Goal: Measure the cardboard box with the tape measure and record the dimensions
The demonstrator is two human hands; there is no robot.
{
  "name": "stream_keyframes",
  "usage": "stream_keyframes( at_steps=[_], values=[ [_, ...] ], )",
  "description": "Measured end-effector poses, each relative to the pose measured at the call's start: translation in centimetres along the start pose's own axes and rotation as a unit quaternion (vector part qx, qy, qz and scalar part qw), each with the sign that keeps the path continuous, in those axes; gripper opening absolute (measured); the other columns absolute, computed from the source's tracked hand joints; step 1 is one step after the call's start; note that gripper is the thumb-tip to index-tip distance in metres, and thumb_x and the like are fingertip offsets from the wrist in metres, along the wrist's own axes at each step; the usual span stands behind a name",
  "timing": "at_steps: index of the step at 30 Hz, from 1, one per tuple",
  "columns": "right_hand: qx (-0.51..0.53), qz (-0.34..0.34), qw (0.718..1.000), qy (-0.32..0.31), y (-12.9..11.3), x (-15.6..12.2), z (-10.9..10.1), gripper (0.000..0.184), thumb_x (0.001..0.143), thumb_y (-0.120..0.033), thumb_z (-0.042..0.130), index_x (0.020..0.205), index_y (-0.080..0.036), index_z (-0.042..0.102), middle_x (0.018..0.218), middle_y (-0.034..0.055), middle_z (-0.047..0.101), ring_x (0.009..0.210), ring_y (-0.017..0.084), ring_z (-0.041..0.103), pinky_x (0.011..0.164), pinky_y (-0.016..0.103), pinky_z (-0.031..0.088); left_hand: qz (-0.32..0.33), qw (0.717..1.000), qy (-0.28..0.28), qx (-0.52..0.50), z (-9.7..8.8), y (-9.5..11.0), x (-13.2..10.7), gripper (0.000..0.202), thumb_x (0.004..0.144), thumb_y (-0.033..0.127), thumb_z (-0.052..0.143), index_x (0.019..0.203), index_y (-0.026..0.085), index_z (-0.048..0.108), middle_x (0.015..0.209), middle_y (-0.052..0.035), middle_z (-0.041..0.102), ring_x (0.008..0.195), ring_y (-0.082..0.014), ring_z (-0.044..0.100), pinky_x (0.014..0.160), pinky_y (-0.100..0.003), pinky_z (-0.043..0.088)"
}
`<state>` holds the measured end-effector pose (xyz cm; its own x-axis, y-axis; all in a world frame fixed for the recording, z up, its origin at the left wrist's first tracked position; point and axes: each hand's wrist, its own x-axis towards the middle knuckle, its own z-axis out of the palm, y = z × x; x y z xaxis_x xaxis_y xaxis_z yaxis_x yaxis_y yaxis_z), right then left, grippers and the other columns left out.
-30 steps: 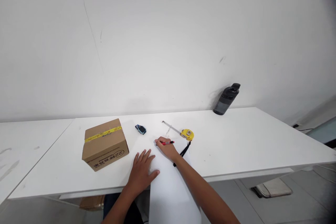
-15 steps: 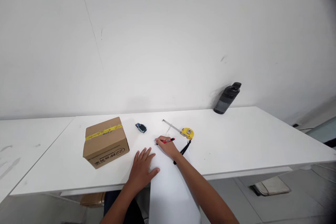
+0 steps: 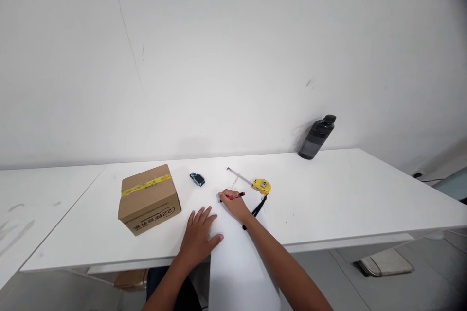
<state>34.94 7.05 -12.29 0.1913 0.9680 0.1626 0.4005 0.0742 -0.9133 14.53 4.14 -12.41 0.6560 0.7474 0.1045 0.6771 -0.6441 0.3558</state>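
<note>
The left hand (image 3: 199, 237) stays spread flat on the white sheet (image 3: 237, 257). The right hand (image 3: 234, 206) stays closed around the red pen (image 3: 235, 196), its tip at the sheet's far end, hardly shifted in the last second. A yellow tape measure (image 3: 261, 186) lies just beyond the right hand, and a cardboard box (image 3: 149, 199) sits left of the left hand.

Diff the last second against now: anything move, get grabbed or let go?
Nothing visibly moved; only the view shifts slightly. Nothing was grabbed or released. The right hand still holds the red pen, tip at the white sheet; the left hand stays flat at its left edge. Cardboard box, tape measure and bottle sit as before.
</note>
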Motion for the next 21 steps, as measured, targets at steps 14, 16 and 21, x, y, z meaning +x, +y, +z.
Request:
stream_keyframes(
  at_steps=[14,16,21],
  values=[
    [-0.006,-0.018,1.000,-0.003,0.00,-0.19,-0.01,0.034,0.087,-0.042,0.046,0.059,-0.023,0.046,0.060,-0.0030,0.053,0.062,0.016,0.050,0.062,0.028,0.038,0.004,1.000,0.004,-0.001,0.32,-0.40,0.01,0.055,0.089,0.055,0.051,0.137,0.029,0.049,0.156,-0.0024,0.035,0.145,-0.0269,0.027,0.120,-0.051,0.015],
    [-0.010,-0.017,1.000,0.007,0.11,-0.14,0.00,0.035,0.088,-0.043,0.045,0.059,-0.023,0.044,0.060,-0.0030,0.052,0.062,0.016,0.049,0.062,0.028,0.037,0.003,1.000,0.001,0.001,0.27,-0.36,0.04,0.055,0.089,0.055,0.051,0.137,0.028,0.049,0.156,-0.0026,0.035,0.145,-0.0267,0.027,0.120,-0.051,0.015],
    [-0.014,-0.021,1.000,-0.005,0.09,-0.11,-0.16,0.035,0.087,-0.043,0.047,0.058,-0.023,0.044,0.059,-0.0034,0.052,0.061,0.016,0.050,0.062,0.028,0.038,-0.004,1.000,-0.003,0.003,0.00,-0.09,0.06,0.056,0.089,0.054,0.053,0.138,0.027,0.048,0.156,-0.0029,0.034,0.146,-0.0262,0.026,0.120,-0.051,0.015]
  ],
)
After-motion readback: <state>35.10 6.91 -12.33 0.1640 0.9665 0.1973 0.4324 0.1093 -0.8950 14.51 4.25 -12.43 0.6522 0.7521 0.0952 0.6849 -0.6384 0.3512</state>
